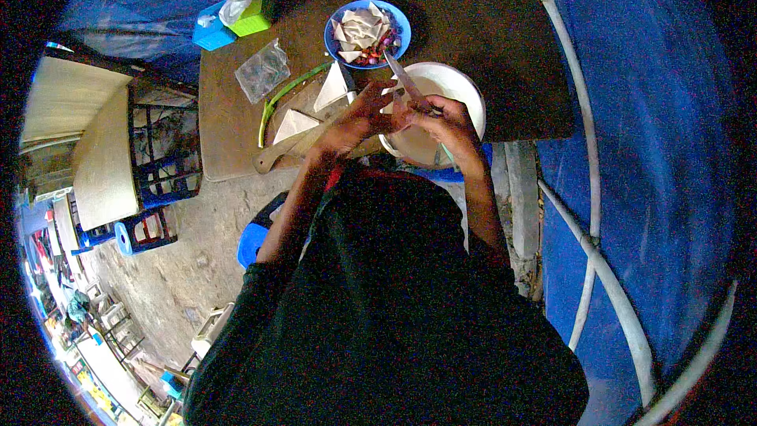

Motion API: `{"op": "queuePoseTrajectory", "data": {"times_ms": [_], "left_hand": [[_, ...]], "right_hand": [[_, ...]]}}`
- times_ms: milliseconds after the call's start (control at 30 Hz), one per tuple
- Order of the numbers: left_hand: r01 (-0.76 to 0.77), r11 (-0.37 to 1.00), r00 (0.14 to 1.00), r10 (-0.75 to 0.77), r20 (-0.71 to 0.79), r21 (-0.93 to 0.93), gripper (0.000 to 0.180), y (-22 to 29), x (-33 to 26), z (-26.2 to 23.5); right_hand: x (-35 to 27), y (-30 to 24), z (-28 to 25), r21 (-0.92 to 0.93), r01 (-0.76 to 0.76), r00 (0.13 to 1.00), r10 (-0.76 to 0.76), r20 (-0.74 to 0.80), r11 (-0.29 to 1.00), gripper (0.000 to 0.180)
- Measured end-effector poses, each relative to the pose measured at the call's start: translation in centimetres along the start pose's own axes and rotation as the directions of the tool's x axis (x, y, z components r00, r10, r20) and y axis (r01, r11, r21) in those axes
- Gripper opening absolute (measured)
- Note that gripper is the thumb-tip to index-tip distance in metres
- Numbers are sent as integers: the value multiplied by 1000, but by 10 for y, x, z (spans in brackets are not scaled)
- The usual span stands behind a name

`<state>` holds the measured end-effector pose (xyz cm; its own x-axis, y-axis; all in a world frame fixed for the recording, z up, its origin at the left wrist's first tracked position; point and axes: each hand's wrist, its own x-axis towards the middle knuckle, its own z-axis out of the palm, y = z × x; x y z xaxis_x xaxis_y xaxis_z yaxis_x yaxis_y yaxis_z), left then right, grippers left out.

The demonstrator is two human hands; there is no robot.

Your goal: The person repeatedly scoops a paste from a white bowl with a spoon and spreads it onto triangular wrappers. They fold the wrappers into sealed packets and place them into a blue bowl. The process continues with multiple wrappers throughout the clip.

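My right hand (448,128) is closed round a knife, and its blade (404,76) points up and away, over the near edge of a blue bowl. My left hand (361,120) is beside it with its fingers apart, close to the blade; whether they touch it I cannot tell. Both hands are above a white basin (470,85) with a brownish inside. The blue bowl (408,25) holds pale triangular slices (364,28) and chopped purple and red pieces (374,57). Under my left forearm lies a wooden cutting board (268,161) with white triangular pieces (295,125) on it.
A long green stalk (272,105) curves along the board. A clear plastic bag (262,71) lies on the brown table (505,39). Blue (211,29) and green (254,14) baskets stand at the far left. Blue sheeting (654,150) and pale poles (585,102) border the right side.
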<state>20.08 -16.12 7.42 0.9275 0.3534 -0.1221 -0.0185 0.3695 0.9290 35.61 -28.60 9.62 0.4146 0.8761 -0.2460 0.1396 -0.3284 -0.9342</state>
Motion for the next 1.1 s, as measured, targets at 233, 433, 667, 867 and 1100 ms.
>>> {"op": "queuePoseTrajectory", "data": {"times_ms": [233,433,667,867,1100], "left_hand": [[50,979,995,-67,-79,-200,64,-4,-9,1],[-93,990,988,79,-131,-108,48,-16,-7,-2],[-103,987,994,107,28,-125,36,10,-6,2],[52,989,986,-73,-151,-140,52,-28,4,-11],[-208,939,964,244,-105,275,20,-113,34,-65]], "right_hand": [[-6,-6,9,412,-35,998,51,-27,910,26],[-6,-2,20,608,-60,994,103,-36,792,29],[0,-2,17,487,-50,995,87,-53,872,28],[4,5,12,336,-54,996,75,-50,940,22],[21,77,-5,-419,258,873,-396,-285,870,27]]}}
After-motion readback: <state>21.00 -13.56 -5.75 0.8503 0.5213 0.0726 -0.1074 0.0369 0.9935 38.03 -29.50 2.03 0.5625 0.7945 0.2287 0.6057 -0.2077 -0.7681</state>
